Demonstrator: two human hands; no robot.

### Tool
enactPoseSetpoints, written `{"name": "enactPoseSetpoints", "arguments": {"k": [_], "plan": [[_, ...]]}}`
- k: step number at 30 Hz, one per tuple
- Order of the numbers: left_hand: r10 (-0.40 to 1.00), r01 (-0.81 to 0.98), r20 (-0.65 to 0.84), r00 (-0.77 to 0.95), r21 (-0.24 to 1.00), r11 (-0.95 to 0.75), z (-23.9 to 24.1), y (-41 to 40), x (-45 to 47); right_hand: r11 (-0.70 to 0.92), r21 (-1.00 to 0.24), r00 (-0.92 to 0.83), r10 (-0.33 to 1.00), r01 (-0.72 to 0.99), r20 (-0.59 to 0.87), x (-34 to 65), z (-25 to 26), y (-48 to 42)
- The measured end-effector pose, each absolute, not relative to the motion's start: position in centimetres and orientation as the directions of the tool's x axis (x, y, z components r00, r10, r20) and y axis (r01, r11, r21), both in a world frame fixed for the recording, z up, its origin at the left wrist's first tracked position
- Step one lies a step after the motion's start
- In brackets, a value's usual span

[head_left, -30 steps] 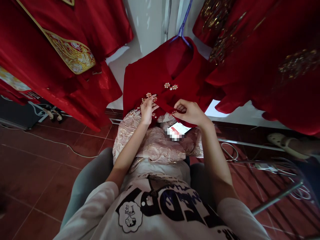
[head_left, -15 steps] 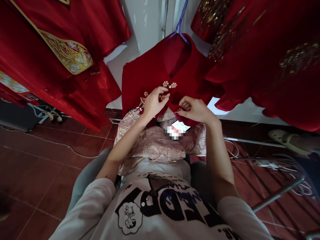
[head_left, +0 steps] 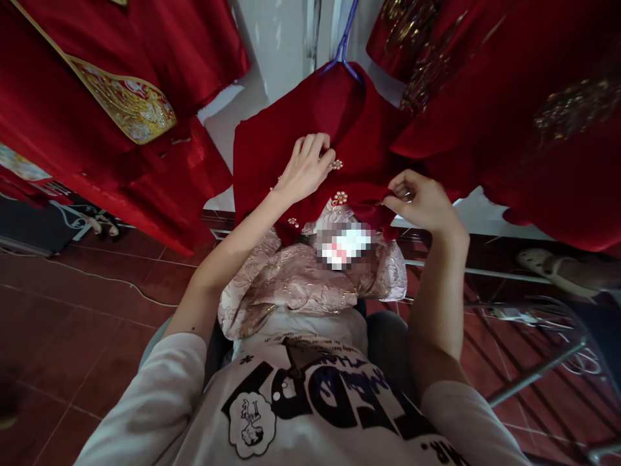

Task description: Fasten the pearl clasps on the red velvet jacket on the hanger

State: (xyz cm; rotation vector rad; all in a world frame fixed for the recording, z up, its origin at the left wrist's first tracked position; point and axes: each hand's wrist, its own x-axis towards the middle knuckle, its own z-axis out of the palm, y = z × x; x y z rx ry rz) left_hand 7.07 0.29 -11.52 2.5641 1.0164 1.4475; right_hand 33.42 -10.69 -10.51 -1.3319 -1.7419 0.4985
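A red jacket point(head_left: 272, 149) hangs in front of me on a purple hanger point(head_left: 345, 52). Its front carries beaded flower fastenings, among them a flower button point(head_left: 340, 198) near the opening. My left hand point(head_left: 310, 165) lies on the upper front with its fingers curled onto the cloth, covering part of the upper flower fastening point(head_left: 336, 165). Out to the right, my right hand point(head_left: 422, 199) pinches the jacket's front edge between thumb and fingers. Below lies pink brocade cloth point(head_left: 295, 278) on my lap, with a lit phone point(head_left: 344, 246) on it, its screen blurred.
Red embroidered garments point(head_left: 194, 52) hang on the left, and another red garment point(head_left: 509, 129) hangs on the right. A metal rack point(head_left: 538, 372) stands at lower right, near a person's foot in a pale clog point(head_left: 553, 268). A cable point(head_left: 121, 279) crosses the tiled floor point(head_left: 72, 349).
My left hand has moved up to the upper flower fastening. My right hand has moved right and up, drawing the jacket's front edge aside and exposing a flower button below.
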Motion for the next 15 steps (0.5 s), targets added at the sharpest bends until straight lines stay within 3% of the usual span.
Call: {"name": "enactPoseSetpoints", "arguments": {"k": [7, 12, 15], "plan": [[0.645, 0.400, 0.735, 0.210, 0.537, -0.743, -12.2, 0.9, 7.0, 0.288, -0.746, 0.050, 0.917, 0.601, 0.395, 34.3, -10.8, -10.2], [0.603, 0.366, 0.782, 0.159, 0.521, -0.771, -12.5, 1.3, 6.8, 0.483, -0.703, 0.011, 0.820, 0.521, 0.572, 31.6, -11.4, -9.4], [0.591, 0.384, 0.784, 0.192, 0.494, -0.780, -11.6, 0.8, 5.9, 0.551, -0.729, -0.068, 0.814, 0.406, 0.577, 28.8, -11.1, -8.5]]}}
